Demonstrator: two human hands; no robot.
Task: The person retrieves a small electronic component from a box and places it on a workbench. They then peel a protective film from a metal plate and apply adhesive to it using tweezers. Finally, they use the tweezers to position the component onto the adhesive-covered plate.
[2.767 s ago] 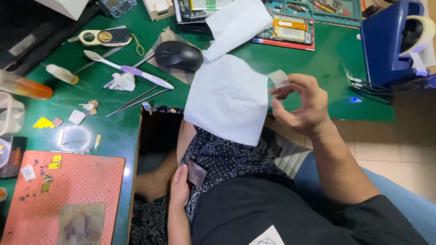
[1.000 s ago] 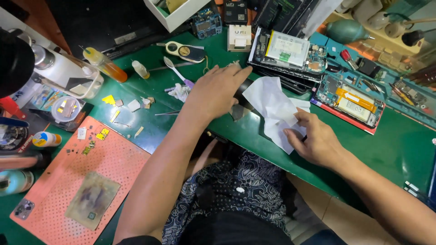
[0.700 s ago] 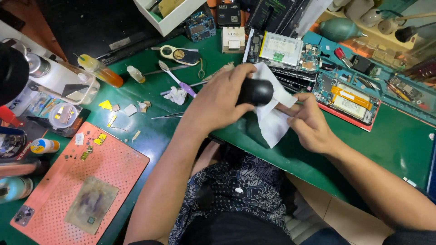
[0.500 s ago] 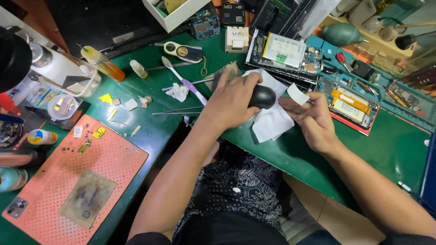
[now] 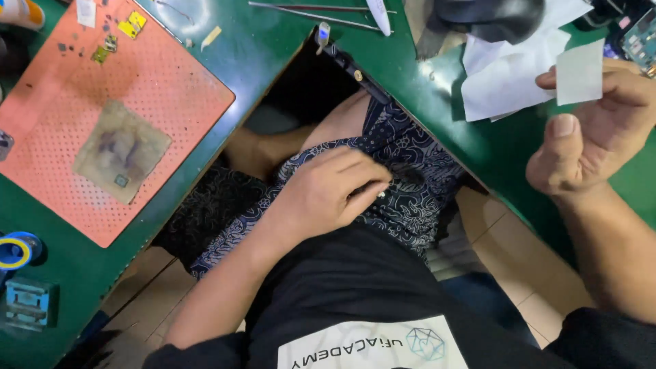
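Note:
My left hand (image 5: 326, 191) rests on my lap against the dark patterned shorts (image 5: 410, 184), fingers curled and pressed into the fabric with a tiny pale bit at the fingertips; whether it grips anything is unclear. My right hand (image 5: 594, 130) is raised over the green table edge (image 5: 478, 154), pinching a small white square slip (image 5: 579, 71) between fingers and thumb. A crumpled white paper sheet (image 5: 509, 75) lies on the table just left of that hand, with a black computer mouse (image 5: 488, 17) at the top edge above it.
An orange perforated work mat (image 5: 102, 102) with a stained grey cloth (image 5: 121, 150) and small yellow chips lies at the left. Thin metal tweezers (image 5: 307, 14) lie at the top. A blue tape roll (image 5: 17, 251) and a blue block sit at the lower left.
My view has tilted down to my lap. My left hand left the mouse on the table and dropped to my shorts. My right hand still holds the small white slip.

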